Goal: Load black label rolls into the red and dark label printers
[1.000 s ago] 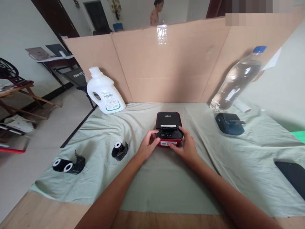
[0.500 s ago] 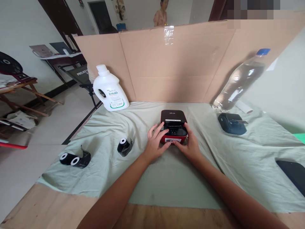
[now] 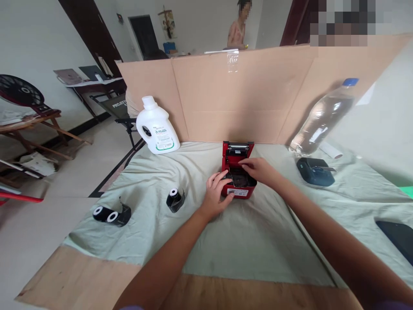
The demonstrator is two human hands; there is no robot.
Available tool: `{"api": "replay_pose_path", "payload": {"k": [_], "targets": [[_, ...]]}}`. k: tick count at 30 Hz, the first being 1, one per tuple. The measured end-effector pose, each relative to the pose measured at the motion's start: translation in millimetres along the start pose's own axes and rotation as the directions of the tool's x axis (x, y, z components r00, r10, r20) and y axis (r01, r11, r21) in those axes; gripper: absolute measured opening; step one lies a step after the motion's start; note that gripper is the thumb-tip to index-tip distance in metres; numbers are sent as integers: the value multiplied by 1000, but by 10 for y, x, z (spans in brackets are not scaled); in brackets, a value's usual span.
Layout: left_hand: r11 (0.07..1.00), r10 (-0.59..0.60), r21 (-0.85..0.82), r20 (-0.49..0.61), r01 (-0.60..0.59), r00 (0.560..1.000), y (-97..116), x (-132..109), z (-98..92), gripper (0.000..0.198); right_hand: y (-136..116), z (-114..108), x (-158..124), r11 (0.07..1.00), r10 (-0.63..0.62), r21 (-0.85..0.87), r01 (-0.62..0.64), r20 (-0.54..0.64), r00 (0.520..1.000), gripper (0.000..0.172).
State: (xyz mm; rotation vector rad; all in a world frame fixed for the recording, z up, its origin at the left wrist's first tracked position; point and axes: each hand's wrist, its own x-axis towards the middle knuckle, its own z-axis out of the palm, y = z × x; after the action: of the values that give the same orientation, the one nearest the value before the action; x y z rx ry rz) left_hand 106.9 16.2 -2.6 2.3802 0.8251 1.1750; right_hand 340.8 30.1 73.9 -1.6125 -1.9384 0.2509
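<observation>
A small red and black label printer (image 3: pixel 251 192) stands on the cloth in front of me, its lid (image 3: pixel 238 149) tipped up at the back. Dark material shows inside its compartment. My left hand (image 3: pixel 217 192) grips the printer's left front corner, fingers over the rim and thumb on the front near a white sticker. Above the right side of the open compartment is my right hand (image 3: pixel 258 169), its fingertips drawn together; whether anything is between them is hidden. A black roll (image 3: pixel 174 201) with a white core lies left of the printer.
Two more black rolls (image 3: pixel 111 216) lie farther left. A white detergent bottle (image 3: pixel 159 133) and a large clear bottle (image 3: pixel 322 118) lean by a cardboard screen (image 3: pixel 226 94). On the right are a dark blue device (image 3: pixel 314 171) and a black phone (image 3: pixel 396 239). A person (image 3: pixel 237 34) is beyond the screen.
The printer's lid has swung from down to up, exposing the compartment. My right hand has gone from the printer's right side to above its inside. My left hand stays at the left side.
</observation>
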Motion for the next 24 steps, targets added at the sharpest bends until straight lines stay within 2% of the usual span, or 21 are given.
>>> {"api": "replay_pose_path", "payload": {"k": [2, 5, 7, 8, 11, 15, 17, 19, 21, 23, 24], "targets": [[1000, -5, 1, 3, 5, 1000, 12, 2, -10, 40, -34, 46, 320, 992, -25, -119, 48, 187, 982, 24], [1000, -9, -1, 4, 9, 1000, 23, 4, -23, 42, -58, 198, 666, 983, 73, -181, 8, 434, 898, 17], [1000, -3, -7, -1, 3, 1000, 22, 6, -30, 43, -55, 298, 788, 983, 115, -180, -24, 512, 851, 14], [1000, 1, -9, -2, -1, 1000, 20, 8, -33, 43, -49, 330, 817, 985, 112, -174, -24, 522, 846, 15], [1000, 13, -18, -2, -13, 1000, 8, 14, -39, 45, -28, 282, 790, 990, 38, -140, 35, 490, 871, 22], [999, 22, -30, -10, -22, 1000, -17, 15, -23, 46, -116, -148, 563, 998, -29, -34, 48, 420, 907, 18], [999, 11, -34, -4, -11, 1000, -30, 11, -6, 48, -312, -365, 472, 1000, -12, 0, 13, 316, 949, 16], [999, 3, -42, -7, -4, 1000, -36, 7, 6, 49, -642, -421, 481, 1000, 24, -15, -22, 185, 982, 20], [998, 8, -58, -23, -9, 1000, -38, 8, 6, 48, -1064, -237, 612, 997, 59, 39, -62, 73, 996, 18], [998, 3, -70, -16, -4, 1000, -38, 14, -8, 46, -1491, 180, 830, 992, 12, 122, -15, 24, 1000, 26], [997, -20, -76, 7, 20, 1000, -41, 17, -18, 47, -1677, 451, 951, 994, -47, 104, 45, 10, 999, 25]]}}
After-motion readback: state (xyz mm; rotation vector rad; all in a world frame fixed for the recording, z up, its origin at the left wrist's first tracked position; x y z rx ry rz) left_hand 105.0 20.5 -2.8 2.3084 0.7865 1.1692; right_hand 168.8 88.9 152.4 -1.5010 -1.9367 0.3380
